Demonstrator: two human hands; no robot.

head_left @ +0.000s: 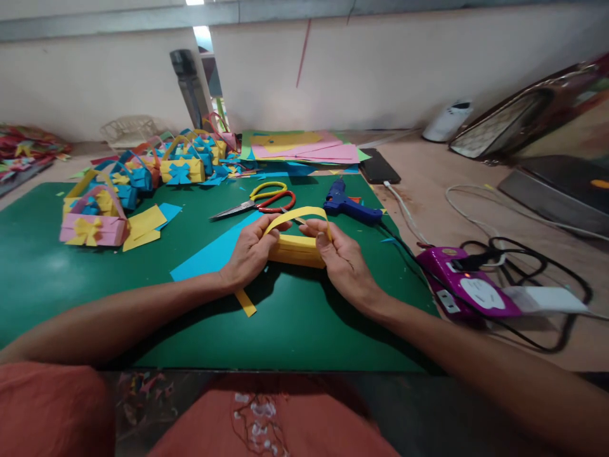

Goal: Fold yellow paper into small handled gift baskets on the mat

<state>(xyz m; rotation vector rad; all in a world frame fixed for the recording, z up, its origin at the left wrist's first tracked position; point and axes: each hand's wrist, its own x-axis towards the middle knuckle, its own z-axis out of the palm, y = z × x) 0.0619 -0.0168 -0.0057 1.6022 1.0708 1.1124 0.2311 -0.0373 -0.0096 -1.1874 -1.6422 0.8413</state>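
Observation:
Between my two hands is a small yellow paper basket (297, 251) with an arched strip handle (299, 214) over it. My left hand (250, 247) is closed on its left end, thumb near the foot of the handle. At the other end my right hand (346, 257) pinches the side where the strip meets the body. Just beyond lie scissors (259, 202) with red and yellow handles. A blue glue gun (349, 204) rests to the right of them. Blue paper (209, 254) lies by my left wrist, and a yellow paper strip (245, 303) sticks out below it.
Finished-looking paper baskets with bows (92, 227) stand at the left and back. Coloured sheets (304, 152) and a phone (380, 166) lie at the back. On the right, a purple power strip (461, 285) sits among loose cables. A dark bottle (189, 86) stands against the wall.

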